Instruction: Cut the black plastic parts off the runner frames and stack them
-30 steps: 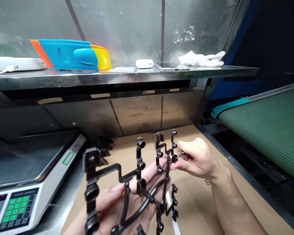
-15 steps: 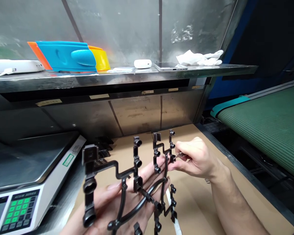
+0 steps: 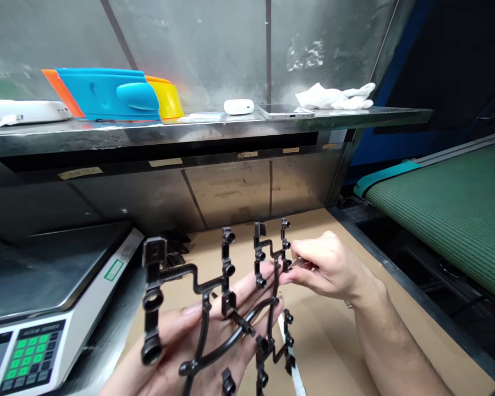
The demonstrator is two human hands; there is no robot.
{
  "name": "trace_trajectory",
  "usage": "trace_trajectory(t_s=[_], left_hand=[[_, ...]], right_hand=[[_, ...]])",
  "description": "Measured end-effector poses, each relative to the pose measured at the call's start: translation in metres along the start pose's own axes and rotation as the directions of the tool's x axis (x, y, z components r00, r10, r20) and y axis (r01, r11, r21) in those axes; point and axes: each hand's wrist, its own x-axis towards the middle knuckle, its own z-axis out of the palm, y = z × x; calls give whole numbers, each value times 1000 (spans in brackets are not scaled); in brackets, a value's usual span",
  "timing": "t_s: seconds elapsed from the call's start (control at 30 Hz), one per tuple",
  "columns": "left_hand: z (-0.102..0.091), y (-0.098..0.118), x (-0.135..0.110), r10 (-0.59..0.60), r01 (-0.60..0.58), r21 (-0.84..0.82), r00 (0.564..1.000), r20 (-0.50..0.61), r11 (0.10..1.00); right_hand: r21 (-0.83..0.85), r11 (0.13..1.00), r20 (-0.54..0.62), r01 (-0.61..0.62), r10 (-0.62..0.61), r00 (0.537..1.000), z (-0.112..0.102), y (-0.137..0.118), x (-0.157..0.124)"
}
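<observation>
Over cardboard beside the scale, a frame on outstretched left fingers is seemingly worked by right fingers clasping a tool, steadiness needed.

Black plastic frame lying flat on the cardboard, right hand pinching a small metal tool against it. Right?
Not quite: the head view shows the black plastic frame held up on the left hand, above the cardboard. The right hand does pinch a small metal tool at it.

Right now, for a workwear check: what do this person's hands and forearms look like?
The left hand and right hand are bare: no gloves, rings or watch show. No sleeve shows on the right forearm or the visible bit of the left forearm.
</observation>
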Motion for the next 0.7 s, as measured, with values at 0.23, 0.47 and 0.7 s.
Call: trace_trajectory(t_s=[0.23, 0.47, 0.7], left_hand=[[18, 0, 7, 9, -10, 66, 1000, 16, 998], [16, 4, 3, 3, -3, 6, 998, -65, 1000], [1, 7, -2, 19, -22, -28, 996, -92, 999]], right_hand=[[-2, 1000, 13, -8, 8, 1000, -1, 0, 0], [-1, 1000, 66, -31, 31, 997, -2, -2, 0], [-6, 1000, 70, 22, -22, 997, -3, -1, -1]])
